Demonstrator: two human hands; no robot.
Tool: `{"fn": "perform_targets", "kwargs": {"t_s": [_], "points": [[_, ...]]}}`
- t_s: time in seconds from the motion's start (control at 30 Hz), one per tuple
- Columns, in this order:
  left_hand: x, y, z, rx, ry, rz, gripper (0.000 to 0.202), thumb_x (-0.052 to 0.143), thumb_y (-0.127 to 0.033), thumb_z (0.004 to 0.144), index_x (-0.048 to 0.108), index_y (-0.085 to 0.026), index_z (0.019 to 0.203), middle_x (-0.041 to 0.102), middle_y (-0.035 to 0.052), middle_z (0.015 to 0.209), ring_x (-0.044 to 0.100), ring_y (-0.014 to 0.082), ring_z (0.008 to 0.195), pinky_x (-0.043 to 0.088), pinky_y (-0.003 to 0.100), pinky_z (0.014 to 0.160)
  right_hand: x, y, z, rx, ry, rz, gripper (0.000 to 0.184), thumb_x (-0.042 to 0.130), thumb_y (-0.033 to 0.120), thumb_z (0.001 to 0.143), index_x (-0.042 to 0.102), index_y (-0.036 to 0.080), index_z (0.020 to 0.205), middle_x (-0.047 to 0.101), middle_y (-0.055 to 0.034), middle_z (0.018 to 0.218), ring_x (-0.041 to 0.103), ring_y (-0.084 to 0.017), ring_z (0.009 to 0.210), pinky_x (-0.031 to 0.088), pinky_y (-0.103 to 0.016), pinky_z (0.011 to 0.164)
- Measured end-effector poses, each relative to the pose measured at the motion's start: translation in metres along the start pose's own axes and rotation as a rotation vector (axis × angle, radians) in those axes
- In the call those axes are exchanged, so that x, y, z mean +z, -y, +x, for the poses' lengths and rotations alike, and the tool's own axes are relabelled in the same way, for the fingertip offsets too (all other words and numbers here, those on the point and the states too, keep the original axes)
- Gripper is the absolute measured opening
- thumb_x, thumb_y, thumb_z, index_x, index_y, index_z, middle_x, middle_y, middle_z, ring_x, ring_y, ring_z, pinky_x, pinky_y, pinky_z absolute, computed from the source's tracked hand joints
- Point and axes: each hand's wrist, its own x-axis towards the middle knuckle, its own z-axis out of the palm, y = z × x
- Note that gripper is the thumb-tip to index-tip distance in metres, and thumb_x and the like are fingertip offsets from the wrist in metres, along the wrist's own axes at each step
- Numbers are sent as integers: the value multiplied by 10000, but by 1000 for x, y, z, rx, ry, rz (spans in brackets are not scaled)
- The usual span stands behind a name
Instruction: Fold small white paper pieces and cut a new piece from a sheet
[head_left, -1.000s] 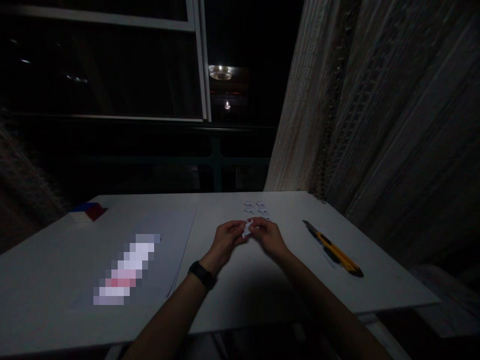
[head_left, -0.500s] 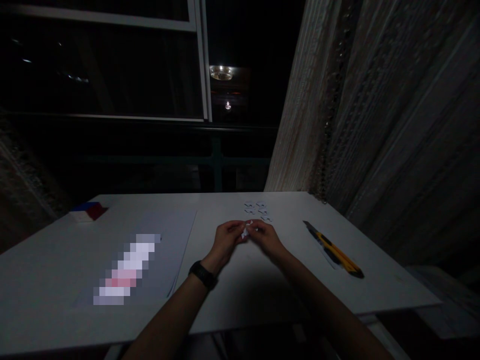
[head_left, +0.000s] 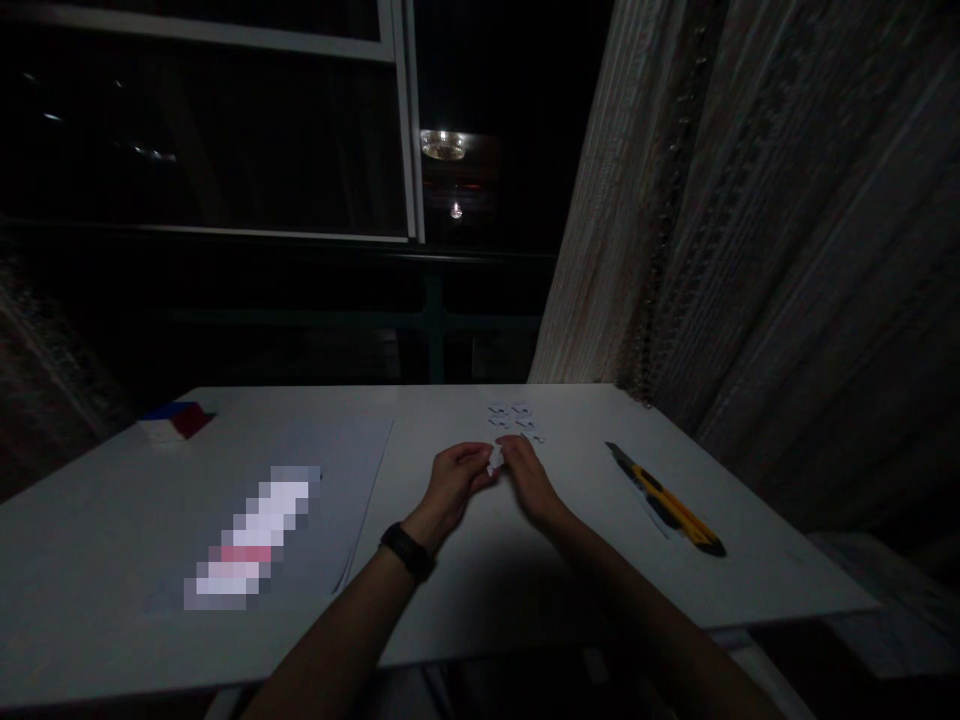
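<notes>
Over the middle of the white table, a small folded piece of white paper (head_left: pixel 496 459) is pinched in my left hand (head_left: pixel 456 475), its thumb and fingers curled round the paper's left side. My right hand (head_left: pixel 529 476) is at the paper's other side, fingers straighter and close together, fingertips on its upper right edge; the right thumb is hidden. A dark watch band (head_left: pixel 407 551) circles my left wrist. Just beyond my hands lie several small white folded paper pieces (head_left: pixel 511 412) in rows, the nearest partly covered by my right fingers.
A yellow and black utility knife (head_left: pixel 670 503) lies to the right with its blade end away from me. White paper sheets (head_left: pixel 341 500) lie left, partly blurred out. A blue, red and white cube (head_left: pixel 174 421) sits at the table's (head_left: pixel 450 640) far left. A curtain (head_left: pixel 589 250) hangs behind right.
My right fingers have straightened and shifted slightly on the paper, uncovering more of it. My left hand has barely moved and still pinches it.
</notes>
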Motion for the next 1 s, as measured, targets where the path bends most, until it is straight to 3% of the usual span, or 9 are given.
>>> {"fn": "perform_targets", "kwargs": {"t_s": [0.1, 0.3, 0.83, 1.0], "points": [[-1, 0, 1, 5, -26, 4, 231, 744, -172, 598, 641, -95, 790, 629, 68, 739, 606, 133, 674, 525, 274, 665, 0, -2, 0, -34, -40, -54, 268, 327, 403, 866, 520, 217, 854, 485, -44, 912, 466, -174, 924, 373, -340, 883], [4, -1, -2, 31, 11, -14, 241, 756, -178, 576, 639, -97, 770, 629, 59, 734, 604, 137, 682, 527, 296, 684, 6, -4, -2, 30, -25, -39, 226, 343, 412, 861, 464, 223, 830, 492, -21, 808, 482, -175, 795, 416, -321, 747], [3, 0, -3, 8, -14, 11, 235, 759, -176, 569, 645, -102, 760, 609, 43, 706, 576, 110, 643, 521, 262, 634, 3, 0, -2, 36, 31, 1, 169, 378, 369, 834, 461, 222, 832, 494, -14, 803, 511, -159, 702, 463, -296, 624], [2, -2, -2, 3, 5, 18, 263, 762, -249, 573, 632, -98, 745, 611, 51, 711, 583, 127, 644, 523, 271, 600, -4, -1, 5, -25, 40, 0, 199, 462, 373, 791, 546, 208, 718, 554, -38, 853, 534, -179, 834, 447, -334, 772]]}}
